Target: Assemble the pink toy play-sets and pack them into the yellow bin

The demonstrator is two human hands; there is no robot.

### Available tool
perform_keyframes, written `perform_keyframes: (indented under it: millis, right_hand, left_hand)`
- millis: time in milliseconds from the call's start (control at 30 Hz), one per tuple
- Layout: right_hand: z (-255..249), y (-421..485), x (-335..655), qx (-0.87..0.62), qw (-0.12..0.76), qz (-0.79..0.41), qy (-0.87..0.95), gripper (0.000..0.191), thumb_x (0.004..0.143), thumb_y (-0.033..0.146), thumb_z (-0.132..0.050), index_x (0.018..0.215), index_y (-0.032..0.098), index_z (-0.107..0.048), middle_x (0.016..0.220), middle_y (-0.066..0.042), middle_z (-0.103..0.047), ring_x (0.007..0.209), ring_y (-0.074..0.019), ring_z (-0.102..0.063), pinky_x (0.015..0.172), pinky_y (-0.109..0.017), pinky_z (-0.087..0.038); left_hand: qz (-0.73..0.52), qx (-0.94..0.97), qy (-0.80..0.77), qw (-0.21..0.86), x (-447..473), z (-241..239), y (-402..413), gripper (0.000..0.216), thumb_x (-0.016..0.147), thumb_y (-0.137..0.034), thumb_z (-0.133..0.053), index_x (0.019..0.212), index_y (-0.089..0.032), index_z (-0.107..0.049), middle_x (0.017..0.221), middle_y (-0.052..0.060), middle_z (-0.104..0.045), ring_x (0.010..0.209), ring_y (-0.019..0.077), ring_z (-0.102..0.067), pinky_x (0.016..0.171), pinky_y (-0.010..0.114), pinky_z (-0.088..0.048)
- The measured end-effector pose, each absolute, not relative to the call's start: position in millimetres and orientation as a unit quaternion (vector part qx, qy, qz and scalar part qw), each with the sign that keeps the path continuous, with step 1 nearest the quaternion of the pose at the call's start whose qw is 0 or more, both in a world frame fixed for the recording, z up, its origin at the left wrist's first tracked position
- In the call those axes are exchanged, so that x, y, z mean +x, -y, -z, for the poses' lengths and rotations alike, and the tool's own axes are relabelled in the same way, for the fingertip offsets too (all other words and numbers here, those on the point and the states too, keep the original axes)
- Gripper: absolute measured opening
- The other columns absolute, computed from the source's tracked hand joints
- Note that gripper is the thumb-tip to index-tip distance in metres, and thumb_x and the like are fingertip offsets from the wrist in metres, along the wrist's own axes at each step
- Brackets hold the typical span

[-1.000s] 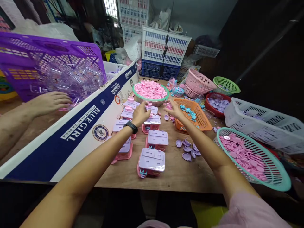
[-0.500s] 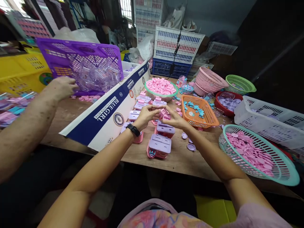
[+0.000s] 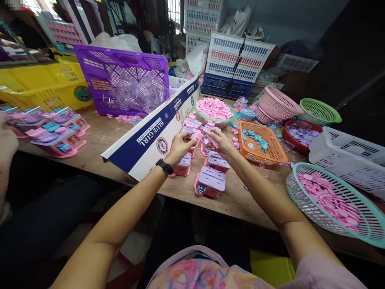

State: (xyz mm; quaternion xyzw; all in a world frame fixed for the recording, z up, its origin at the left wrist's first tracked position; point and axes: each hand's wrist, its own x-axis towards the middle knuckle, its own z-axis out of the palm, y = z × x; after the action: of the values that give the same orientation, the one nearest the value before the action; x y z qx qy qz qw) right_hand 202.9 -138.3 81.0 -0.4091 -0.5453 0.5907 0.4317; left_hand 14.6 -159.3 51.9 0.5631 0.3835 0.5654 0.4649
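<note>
My left hand (image 3: 179,146), with a black watch on the wrist, pinches a small pink plastic piece (image 3: 197,135) above the table. My right hand (image 3: 220,143) is closed on another small pink piece (image 3: 212,142), close beside the left. Under both hands stand several pink toy boxes with lilac lids (image 3: 211,180). Behind them sits a green-rimmed bowl of pink pieces (image 3: 214,109).
A blue and white cardboard divider (image 3: 156,134) runs down the table's left. An orange basket (image 3: 261,143), a teal basket of pink discs (image 3: 331,198), a red bowl (image 3: 300,134), a white crate (image 3: 349,156) and a purple crate (image 3: 126,82) surround me. Another person's hand (image 3: 6,142) shows at far left.
Both my hands drew back from the bowl of pink pieces and came together over the toy boxes, each with a pink piece. The other person's hand left the purple crate.
</note>
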Motion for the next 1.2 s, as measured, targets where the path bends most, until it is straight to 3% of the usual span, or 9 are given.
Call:
perform_keyframes:
  millis: [133,267,400,633,1000,1200]
  right_hand:
    - [-84,122,201,-0.394,0.379,-0.441,0.712,0.038,0.079,0.055,-0.073,0.093,0.022,-0.061,0.073,0.003,-0.056,0.061,-0.0121,-0.046,0.055,-0.024,-0.035]
    - [-97,95,182,-0.35,0.31,-0.277,0.84,0.025,0.088,0.042,-0.066,0.091,0.018,-0.07,0.086,-0.002,-0.066,0.081,-0.0171,-0.056,0.076,-0.03,-0.042]
    - [-98,67,158,-0.407,0.225,-0.212,0.859,0.013,0.088,0.029,-0.064,0.087,0.017,-0.071,0.083,-0.003,-0.068,0.08,-0.018,-0.058,0.079,-0.031,-0.041]
    - [-67,58,127,-0.531,0.144,-0.147,0.822,0.019,0.096,0.031,-0.06,0.108,0.022,-0.072,0.109,-0.006,-0.072,0.1,-0.0236,-0.062,0.084,-0.033,-0.046]
    - [-53,62,120,-0.547,0.135,-0.122,0.817,0.02,0.097,0.033,-0.058,0.11,0.025,-0.071,0.123,-0.009,-0.069,0.118,-0.0311,-0.06,0.096,-0.046,-0.049]
    - [-49,61,124,-0.523,0.178,-0.151,0.82,0.013,0.095,0.03,-0.059,0.099,0.021,-0.069,0.116,-0.008,-0.07,0.113,-0.0273,-0.061,0.098,-0.043,-0.048]
  left_hand:
    - [-0.509,0.69,-0.417,0.301,-15,-58,156,0.036,0.082,-0.038,-0.076,0.111,-0.017,-0.077,0.108,0.009,-0.078,0.095,0.0208,-0.071,0.085,0.033,-0.055]
    - [-0.456,0.76,-0.407,0.222,-40,-73,135,0.037,0.083,-0.032,-0.075,0.115,-0.016,-0.076,0.1,0.008,-0.078,0.084,0.0179,-0.069,0.081,0.032,-0.053]
    - [-0.43,0.762,-0.412,0.255,-53,-76,107,0.03,0.074,-0.027,-0.081,0.1,-0.014,-0.078,0.083,0.004,-0.074,0.075,0.0158,-0.064,0.074,0.028,-0.049]
    - [-0.486,0.602,-0.522,0.36,-48,-47,91,0.011,0.066,-0.02,-0.08,0.075,-0.016,-0.078,0.074,0.004,-0.074,0.075,0.0176,-0.065,0.076,0.027,-0.048]
    - [-0.522,0.463,-0.545,0.464,-41,-24,78,0.022,0.054,-0.014,-0.079,0.075,-0.016,-0.075,0.071,0.005,-0.072,0.069,0.0185,-0.064,0.072,0.035,-0.053]
    - [-0.526,0.46,-0.558,0.447,-38,-26,83,0.017,0.056,-0.012,-0.072,0.072,-0.018,-0.074,0.069,0.005,-0.07,0.071,0.0214,-0.064,0.072,0.037,-0.052]
